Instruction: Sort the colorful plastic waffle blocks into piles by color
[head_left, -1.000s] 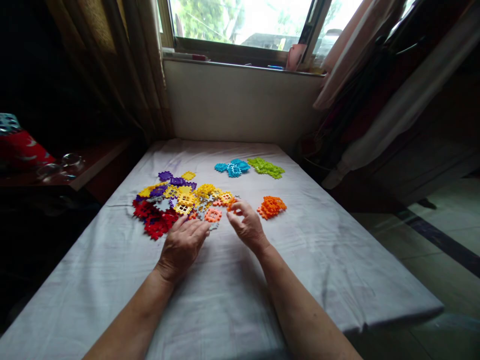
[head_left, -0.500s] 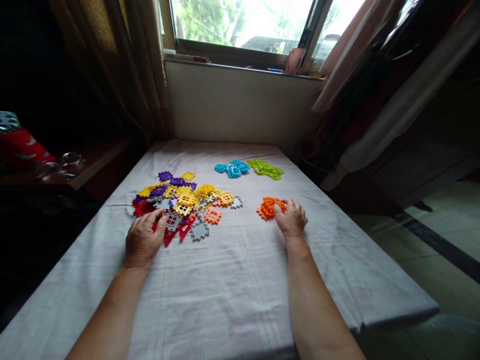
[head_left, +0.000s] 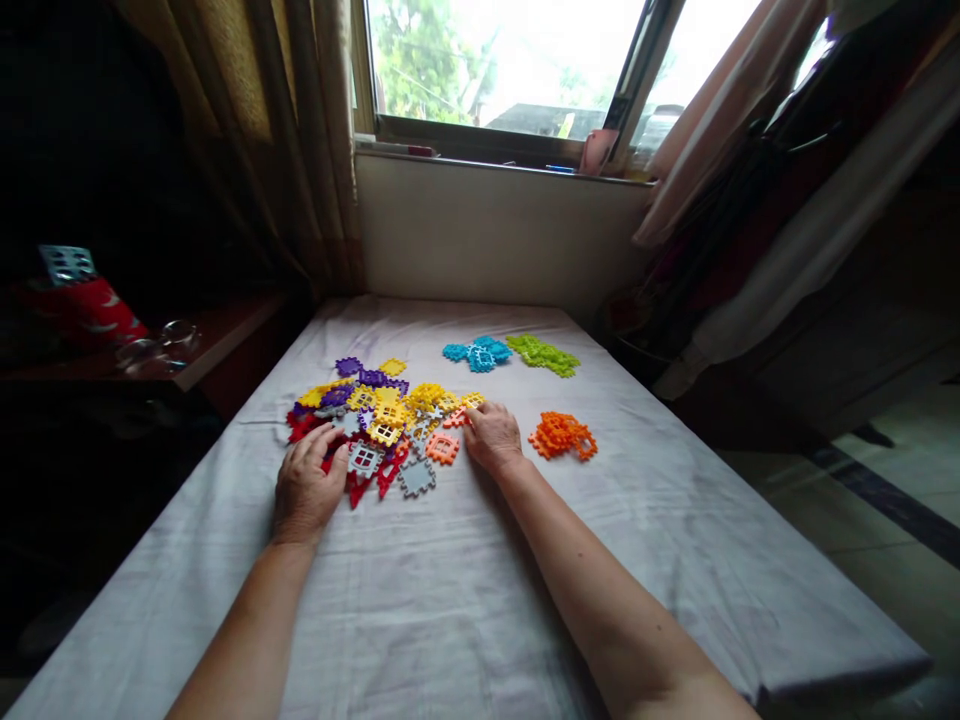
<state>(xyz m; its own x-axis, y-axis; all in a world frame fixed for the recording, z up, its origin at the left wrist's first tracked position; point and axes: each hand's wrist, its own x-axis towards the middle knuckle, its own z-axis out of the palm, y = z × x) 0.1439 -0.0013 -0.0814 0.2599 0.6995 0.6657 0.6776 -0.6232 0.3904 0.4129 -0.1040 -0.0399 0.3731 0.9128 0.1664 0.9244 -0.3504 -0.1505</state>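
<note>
Flat plastic interlocking pieces with notched edges lie in a mixed pile (head_left: 390,408) on the cloth-covered table. My left hand (head_left: 309,490) rests at the pile's near left, fingers over red pieces (head_left: 301,426), thumb apart from them. A grey window piece (head_left: 364,459) is just right of that thumb. At the pile's right edge my right hand (head_left: 495,437) has curled fingers, with a yellow window piece (head_left: 472,400) at the thumb and fingertips. Peach pieces (head_left: 442,448) lie just left of it. Whatever is under the right palm is hidden.
An orange heap (head_left: 562,436) lies right of my right hand. Farther back are a blue heap (head_left: 480,353) and a green heap (head_left: 544,355). A low wall and window (head_left: 495,60) stand behind the table. Glasses (head_left: 161,345) rest on a side surface at left.
My right hand has left the orange heap and moved left to the edge of the mixed pile. My left hand stays on the red pieces. The whole view has shifted slightly.
</note>
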